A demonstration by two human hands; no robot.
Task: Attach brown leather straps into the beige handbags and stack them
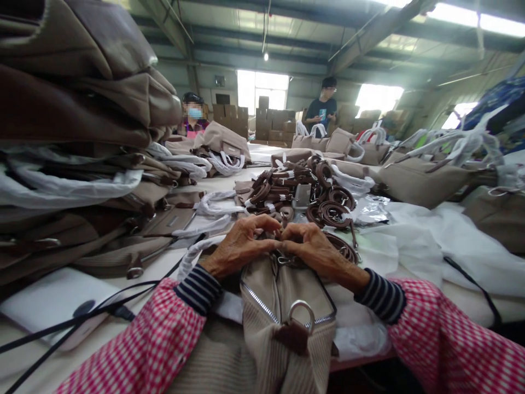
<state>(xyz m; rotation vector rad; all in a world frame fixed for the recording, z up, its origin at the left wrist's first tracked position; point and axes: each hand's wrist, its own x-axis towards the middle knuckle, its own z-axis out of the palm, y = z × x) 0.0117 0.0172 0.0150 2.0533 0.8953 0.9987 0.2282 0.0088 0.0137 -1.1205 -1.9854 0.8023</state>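
Grip: I see both bare hands, left hand (246, 241) and right hand (314, 249), with thumbs and fingertips pressed together in a pinch; what lies between them is too small to tell.
Meeting point: The fingertips come together over the far end of the beige bag (262, 339), just above a small metal clip (283, 260).
Bag: It lies lengthwise in front of the wearer, at the near side of the table (455, 306), its silver zipper (258, 301) open, a metal ring (313, 320) standing at a brown tab (293, 339) on the near end.
Beyond the hands: Brown straps (334, 213), many of them coiled, lie in a heap.
Left side: Stacked bags (102, 109) rise high, white wrapping around handles; black cables (41, 332) run below.
Right side: More beige bags (426, 178) sit behind pale sheeting (435, 235).
Background: I make out a masked person (192, 117) and a person in a dark shirt (324, 109), near stacked cartons (274, 120).
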